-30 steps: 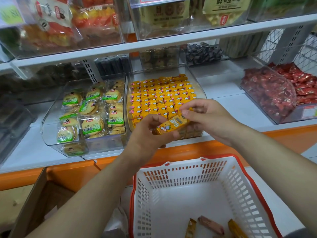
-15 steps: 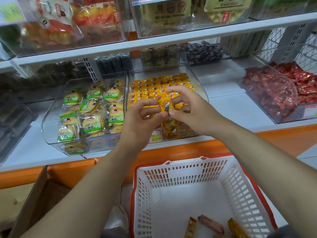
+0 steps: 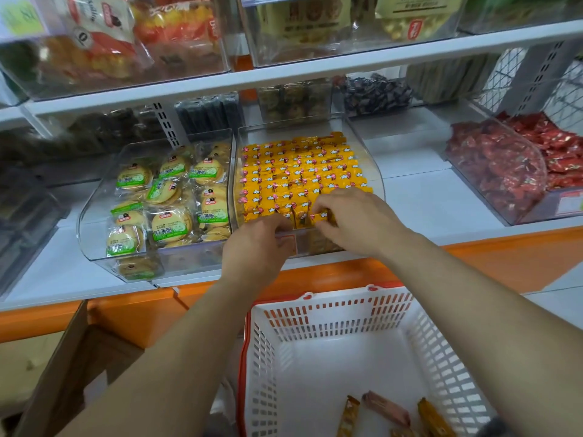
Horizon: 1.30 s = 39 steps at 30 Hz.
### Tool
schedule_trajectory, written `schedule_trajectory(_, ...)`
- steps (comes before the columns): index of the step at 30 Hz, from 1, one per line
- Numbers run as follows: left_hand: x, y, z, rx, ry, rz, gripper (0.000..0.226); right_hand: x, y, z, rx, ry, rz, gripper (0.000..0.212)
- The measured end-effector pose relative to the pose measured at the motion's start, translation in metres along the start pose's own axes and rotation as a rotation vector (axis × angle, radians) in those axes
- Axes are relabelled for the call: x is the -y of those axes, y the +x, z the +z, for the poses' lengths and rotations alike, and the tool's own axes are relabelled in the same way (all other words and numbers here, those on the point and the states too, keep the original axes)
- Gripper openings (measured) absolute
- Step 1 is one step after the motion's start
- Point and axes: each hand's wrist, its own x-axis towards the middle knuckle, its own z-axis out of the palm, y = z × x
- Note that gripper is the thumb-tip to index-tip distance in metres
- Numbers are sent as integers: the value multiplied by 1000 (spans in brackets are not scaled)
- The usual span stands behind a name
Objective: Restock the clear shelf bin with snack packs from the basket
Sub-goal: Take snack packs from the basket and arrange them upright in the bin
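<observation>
The right hand [image 3: 353,219] pinches a small yellow snack pack [image 3: 319,216], setting it into the near row of the clear plastic shelf bin [image 3: 293,129]. The left hand [image 3: 255,244] curls on that row; whether it holds anything cannot be told. Next it likely needs a reach down to the white plastic basket with a red rim [image 3: 340,298] for the long wrapped packs [image 3: 386,408].

Of the person we see only two hands and two forearms. The left hand [image 3: 257,244] and the right hand [image 3: 353,222] are bare, and we can make out the knuckles as soft ridges across the back of each; the view is too blurred for us to tell the nails. The left forearm [image 3: 189,342] and the right forearm [image 3: 457,294] are bare as well, smooth all the way to the frame's edge. Each looks thick close to the lens and narrows toward the wrist. At the bottom right corner we notice a small dark grey patch [image 3: 495,428]; whether it is clothing we cannot tell
</observation>
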Motion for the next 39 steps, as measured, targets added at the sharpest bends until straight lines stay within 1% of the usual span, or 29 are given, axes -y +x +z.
schedule_trajectory(4,1,-1,-1,1,5,0,20,1,0,5,16,-54,19,33)
schedule_trajectory(8,-7,-4,-10,37,-51,-4,23,7,-11,3,67,-63,2,47)
schedule_trajectory(10,-15,-7,-20,-13,-104,30,27,6,-22,-3,17,-51,-27,51)
schedule_trajectory(12,-27,-16,-27,-90,-154,73,24,5,-35,-9,-77,20,-23,47)
schedule_trajectory(13,-32,-24,-28,-91,-199,79,18,4,-43,-12,-115,83,-3,43)
schedule_trajectory(14,-38,-33,-27,-53,-247,74,12,3,-52,-14,-134,158,22,37)
schedule_trajectory(16,-45,-51,-16,106,-299,53,10,-2,-74,-14,-109,318,79,25)
schedule_trajectory(17,-46,-57,-6,208,-283,52,11,-8,-85,-9,-75,378,105,20)
schedule_trajectory(19,-43,-65,18,403,-170,74,21,-23,-109,10,46,436,180,13)
schedule_trajectory(20,-41,-67,33,484,-128,59,25,-32,-121,23,129,458,235,10)
schedule_trajectory(22,-32,-76,69,598,-108,-31,26,-48,-147,57,302,516,366,8)
schedule_trajectory(25,-13,-104,137,733,-72,-168,32,-68,-184,118,542,529,539,17)
schedule_trajectory(28,13,-141,201,898,-104,-279,44,-79,-216,176,745,461,598,34)
schedule_trajectory(31,36,-172,253,978,-114,-386,54,-88,-240,228,870,432,631,47)
schedule_trajectory(33,48,-184,282,1003,-112,-447,59,-93,-249,257,941,421,647,53)
schedule_trajectory(35,57,-190,306,1019,-108,-496,62,-99,-252,279,998,370,625,57)
schedule_trajectory(37,62,-193,325,1057,-109,-511,68,-100,-251,294,1044,333,597,60)
schedule_trajectory(39,60,-196,339,1098,-104,-498,77,-99,-250,306,1069,258,528,55)
